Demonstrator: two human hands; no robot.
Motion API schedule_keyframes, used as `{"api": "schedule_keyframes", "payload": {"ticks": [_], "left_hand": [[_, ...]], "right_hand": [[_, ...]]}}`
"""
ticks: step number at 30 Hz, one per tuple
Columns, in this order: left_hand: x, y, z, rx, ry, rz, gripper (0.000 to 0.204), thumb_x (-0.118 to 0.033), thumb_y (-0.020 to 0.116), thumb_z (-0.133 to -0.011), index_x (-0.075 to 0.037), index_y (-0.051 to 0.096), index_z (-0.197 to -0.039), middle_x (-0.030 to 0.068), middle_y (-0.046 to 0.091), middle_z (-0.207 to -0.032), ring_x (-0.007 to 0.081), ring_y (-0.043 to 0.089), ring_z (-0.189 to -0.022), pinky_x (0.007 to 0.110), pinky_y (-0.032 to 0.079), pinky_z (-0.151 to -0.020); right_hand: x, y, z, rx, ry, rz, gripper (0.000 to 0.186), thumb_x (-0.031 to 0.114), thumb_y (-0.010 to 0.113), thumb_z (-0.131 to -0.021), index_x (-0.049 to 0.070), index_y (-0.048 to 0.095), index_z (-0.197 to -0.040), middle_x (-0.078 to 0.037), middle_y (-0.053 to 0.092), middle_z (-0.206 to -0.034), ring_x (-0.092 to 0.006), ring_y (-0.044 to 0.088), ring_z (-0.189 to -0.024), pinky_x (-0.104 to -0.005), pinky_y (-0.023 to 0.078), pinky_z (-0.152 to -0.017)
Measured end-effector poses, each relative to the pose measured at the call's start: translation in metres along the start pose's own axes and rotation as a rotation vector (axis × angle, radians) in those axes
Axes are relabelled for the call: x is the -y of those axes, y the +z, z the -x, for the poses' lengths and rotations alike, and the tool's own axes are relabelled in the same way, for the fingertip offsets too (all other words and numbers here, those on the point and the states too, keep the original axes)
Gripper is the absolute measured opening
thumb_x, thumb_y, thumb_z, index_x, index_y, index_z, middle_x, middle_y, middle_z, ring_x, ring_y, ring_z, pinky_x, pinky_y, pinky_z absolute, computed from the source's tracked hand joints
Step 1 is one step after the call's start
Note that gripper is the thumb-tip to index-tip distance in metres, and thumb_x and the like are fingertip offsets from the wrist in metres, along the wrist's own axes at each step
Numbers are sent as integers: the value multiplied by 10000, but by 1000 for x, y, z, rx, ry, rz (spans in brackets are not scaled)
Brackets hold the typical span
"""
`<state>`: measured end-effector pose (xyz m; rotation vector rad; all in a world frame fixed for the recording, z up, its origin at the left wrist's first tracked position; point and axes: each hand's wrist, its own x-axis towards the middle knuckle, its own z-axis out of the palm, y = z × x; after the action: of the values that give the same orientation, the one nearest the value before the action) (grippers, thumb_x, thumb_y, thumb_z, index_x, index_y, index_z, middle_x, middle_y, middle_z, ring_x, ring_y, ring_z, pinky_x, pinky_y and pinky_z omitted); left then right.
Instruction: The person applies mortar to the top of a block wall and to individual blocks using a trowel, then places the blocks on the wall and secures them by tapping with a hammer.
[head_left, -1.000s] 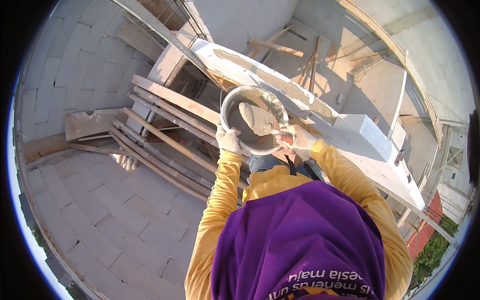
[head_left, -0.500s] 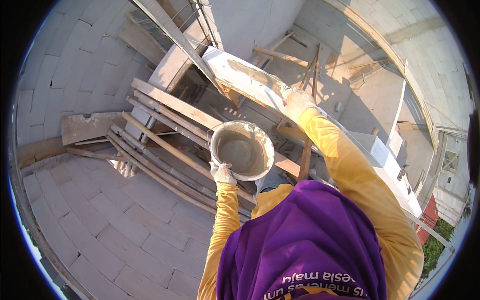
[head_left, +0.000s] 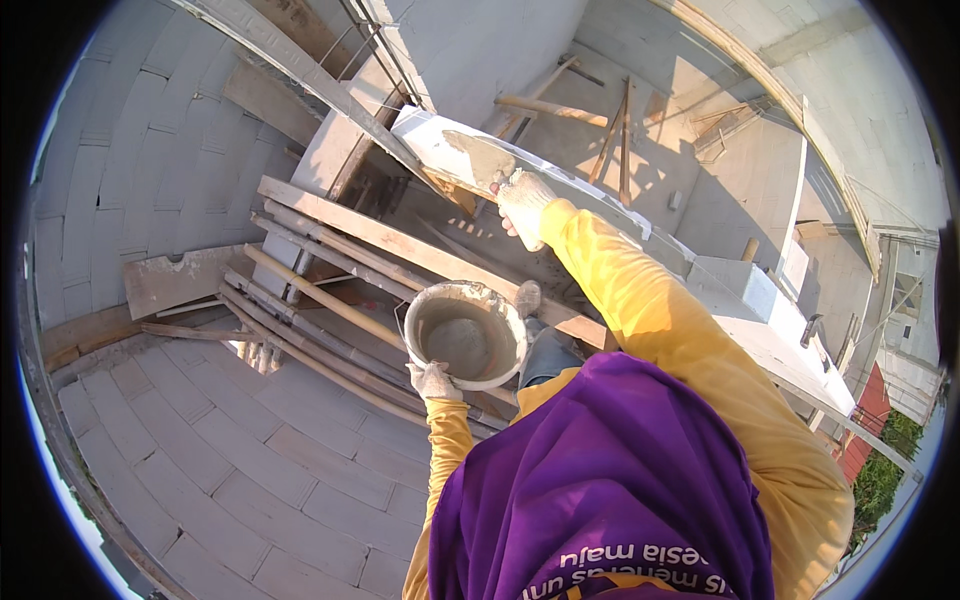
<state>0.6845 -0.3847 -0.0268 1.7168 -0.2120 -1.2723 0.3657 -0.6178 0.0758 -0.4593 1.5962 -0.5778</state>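
My left hand (head_left: 434,381), in a pale work glove, grips the near-left rim of a round bucket (head_left: 517,345). Grey wet mortar (head_left: 458,345) covers the bucket's bottom and smears its inner wall. My right hand (head_left: 522,208), gloved too, is at the near edge of a white block wall's top (head_left: 420,128). Its fingers are curled; whatever they hold is hidden by the hand. A patch of spread mortar (head_left: 482,156) lies on the wall top just beyond the right hand, and more grey coating runs rightward under my forearm.
Wooden planks (head_left: 350,220) and several poles (head_left: 325,295) cross below the bucket. My shoe (head_left: 528,297) shows beside the bucket, over a plank. A slanting metal beam (head_left: 300,75) stands left of the wall top. Block walls (head_left: 270,450) curve around the left; beyond the white wall lies a lower floor with loose timber (head_left: 620,140).
My right hand has moved left along the wall top to its near edge. The bucket, with my left hand on it, has shifted slightly left and nearer to me.
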Motion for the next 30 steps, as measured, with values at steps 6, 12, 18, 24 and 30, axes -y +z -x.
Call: {"api": "schedule_keyframes", "payload": {"ticks": [6,12,18,24,30], "left_hand": [[-15,25,3,137,117,114,282,59,573,-771,-75,571,-1018,11,582,-810,145,562,-634,277,474,-558],[-24,44,2,181,123,-177,245,-3,545,-848,-63,561,-1085,-3,566,-822,98,532,-643,231,450,-568],[-49,76,27,294,171,-199,216,13,540,-793,-50,544,-1000,25,562,-801,113,519,-626,236,440,-560],[-31,76,12,312,188,-277,134,-6,541,-787,-45,525,-915,37,559,-778,122,521,-635,258,446,-576],[-37,100,31,408,214,-223,112,-20,557,-807,-61,538,-910,18,569,-798,117,523,-670,256,450,-616]], "right_hand": [[-34,-48,48,-78,65,122,320,433,582,-983,134,637,-1083,-29,647,-841,-182,609,-669,-352,511,-580],[-94,-99,81,-125,67,98,289,405,541,-987,192,629,-1162,44,697,-949,-148,574,-561,-295,481,-486],[-148,-155,107,-157,86,-66,273,363,462,-1019,165,607,-1139,34,676,-888,-153,578,-535,-305,487,-485],[-179,-175,150,-259,-3,-174,114,228,541,-999,118,566,-1017,14,636,-789,-122,523,-499,-297,407,-430],[-223,-195,175,-306,47,-388,130,151,487,-977,77,556,-1059,24,634,-840,-123,525,-519,-293,426,-455]]}}
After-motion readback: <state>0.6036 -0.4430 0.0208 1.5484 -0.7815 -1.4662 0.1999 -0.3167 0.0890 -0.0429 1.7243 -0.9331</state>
